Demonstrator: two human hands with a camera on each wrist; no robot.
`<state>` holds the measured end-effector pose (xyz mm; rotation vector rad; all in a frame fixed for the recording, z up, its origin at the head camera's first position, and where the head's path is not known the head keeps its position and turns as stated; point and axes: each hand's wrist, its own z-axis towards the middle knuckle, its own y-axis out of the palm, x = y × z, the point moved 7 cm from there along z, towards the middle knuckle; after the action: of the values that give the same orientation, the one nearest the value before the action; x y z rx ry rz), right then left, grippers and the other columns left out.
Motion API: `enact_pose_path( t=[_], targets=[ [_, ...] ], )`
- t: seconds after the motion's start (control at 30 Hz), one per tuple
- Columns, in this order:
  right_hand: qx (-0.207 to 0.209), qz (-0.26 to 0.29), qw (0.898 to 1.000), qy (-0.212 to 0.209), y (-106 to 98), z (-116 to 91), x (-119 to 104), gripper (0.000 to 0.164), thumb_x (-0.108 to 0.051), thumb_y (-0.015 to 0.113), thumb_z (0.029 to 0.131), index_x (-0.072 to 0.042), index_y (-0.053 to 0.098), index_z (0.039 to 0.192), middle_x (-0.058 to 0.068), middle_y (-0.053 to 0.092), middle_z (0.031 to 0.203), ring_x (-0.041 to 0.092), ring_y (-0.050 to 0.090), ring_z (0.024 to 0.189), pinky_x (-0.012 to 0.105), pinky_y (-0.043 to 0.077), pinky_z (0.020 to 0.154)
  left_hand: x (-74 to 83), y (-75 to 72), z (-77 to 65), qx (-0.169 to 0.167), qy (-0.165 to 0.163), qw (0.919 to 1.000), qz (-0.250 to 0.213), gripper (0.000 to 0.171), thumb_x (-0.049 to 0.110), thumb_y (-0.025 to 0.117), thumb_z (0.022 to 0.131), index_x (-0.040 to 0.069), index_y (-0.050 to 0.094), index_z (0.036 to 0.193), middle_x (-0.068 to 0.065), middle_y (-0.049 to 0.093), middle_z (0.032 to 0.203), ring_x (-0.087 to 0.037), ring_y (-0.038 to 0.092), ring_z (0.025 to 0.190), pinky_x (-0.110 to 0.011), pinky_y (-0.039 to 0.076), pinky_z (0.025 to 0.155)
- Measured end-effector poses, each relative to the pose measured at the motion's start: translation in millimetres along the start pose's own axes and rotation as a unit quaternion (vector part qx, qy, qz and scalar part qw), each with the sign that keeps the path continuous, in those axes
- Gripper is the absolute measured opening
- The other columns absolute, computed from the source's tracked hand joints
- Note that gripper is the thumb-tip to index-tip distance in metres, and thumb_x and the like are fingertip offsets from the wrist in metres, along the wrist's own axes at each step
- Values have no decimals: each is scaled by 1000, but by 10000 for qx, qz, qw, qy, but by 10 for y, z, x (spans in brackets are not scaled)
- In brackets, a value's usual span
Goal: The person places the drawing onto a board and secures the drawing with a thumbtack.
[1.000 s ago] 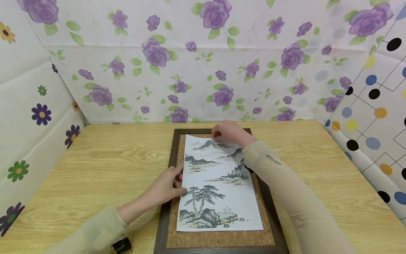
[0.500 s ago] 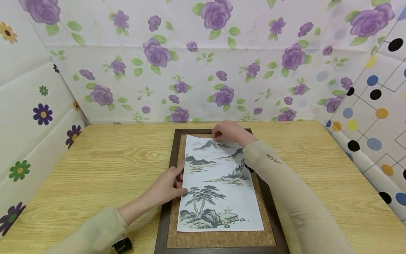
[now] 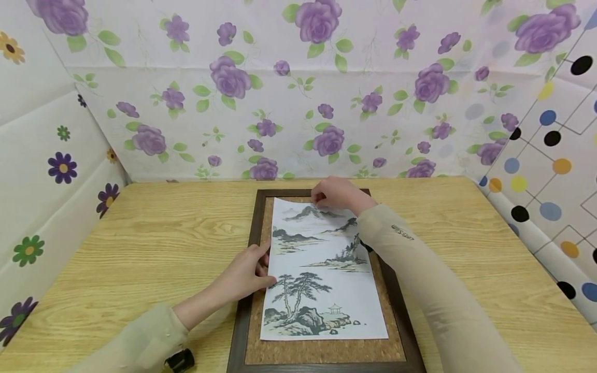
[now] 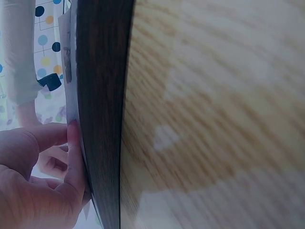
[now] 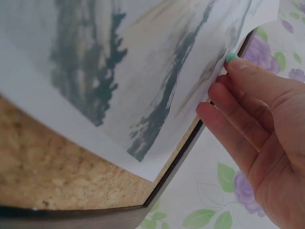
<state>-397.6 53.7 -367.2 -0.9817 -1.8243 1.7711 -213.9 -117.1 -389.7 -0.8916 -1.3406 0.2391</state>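
Observation:
A white sheet of paper (image 3: 345, 295) printed with an ink landscape lies on a cork board (image 3: 326, 352) in a dark wood frame. At the sheet's top edge, my right hand (image 3: 338, 194) pinches a small teal pushpin (image 5: 231, 57) between thumb and forefinger; its point is hidden. The right wrist view shows the sheet's upper edge curving up off the cork. My left hand (image 3: 244, 272) rests over the frame's left side, thumb and forefinger spread along the paper's left edge, pressing on it. Its other fingers are partly tucked underneath.
The board lies on a wood-grain table (image 3: 163, 233). Behind it hangs a purple-flowered sheet (image 3: 280, 119); a dotted one (image 3: 550, 181) covers the right side and a daisy-patterned one (image 3: 46, 207) the left. Black wrist devices (image 3: 181, 359) sit on the sleeves.

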Motion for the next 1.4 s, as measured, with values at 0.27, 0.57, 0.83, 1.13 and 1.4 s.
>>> enact_pose_path(
  t=[0.27, 0.57, 0.83, 1.13, 1.4],
  targets=[
    [47, -73, 10000, 23, -2, 17, -14, 5, -17, 70, 93, -19, 74, 92, -3, 71, 87, 14, 59, 77, 33, 50, 77, 2, -1, -11, -21, 7, 10000, -7, 83, 3, 73, 85, -13, 25, 151, -10, 50, 96, -4, 57, 71, -20, 48, 59],
    [-35, -23, 10000, 90, -35, 18, -51, 7, -16, 68, 94, -18, 75, 92, -1, 72, 89, 16, 61, 78, 33, 52, 79, 5, -6, -15, -10, 21, 10000, 24, 83, 4, 73, 85, -13, 26, 151, -10, 50, 96, -4, 55, 70, -20, 47, 59],
    [-111, -38, 9998, 144, -28, 28, -43, 8, -17, 68, 94, -18, 75, 92, -1, 72, 88, 16, 60, 78, 33, 52, 79, 2, -2, -12, 4, 13, 10000, 42, 82, 4, 73, 85, -12, 26, 151, -10, 50, 96, -5, 55, 70, -20, 47, 59],
    [-120, 58, 9997, 203, -23, 42, -31, 8, -16, 68, 94, -18, 75, 91, -1, 72, 89, 16, 61, 79, 33, 52, 79, 4, -1, -11, 19, 25, 10000, 49, 83, 4, 73, 84, -12, 26, 151, -10, 50, 96, -5, 55, 70, -20, 47, 60],
    [-154, 59, 9997, 180, -18, 56, -35, 10, -13, 67, 94, -17, 75, 90, -1, 71, 88, 16, 61, 80, 32, 51, 79, 3, 5, -13, 34, -32, 10000, 27, 82, 4, 73, 85, -12, 27, 151, -11, 51, 97, -5, 59, 71, -20, 49, 60]
  ],
)
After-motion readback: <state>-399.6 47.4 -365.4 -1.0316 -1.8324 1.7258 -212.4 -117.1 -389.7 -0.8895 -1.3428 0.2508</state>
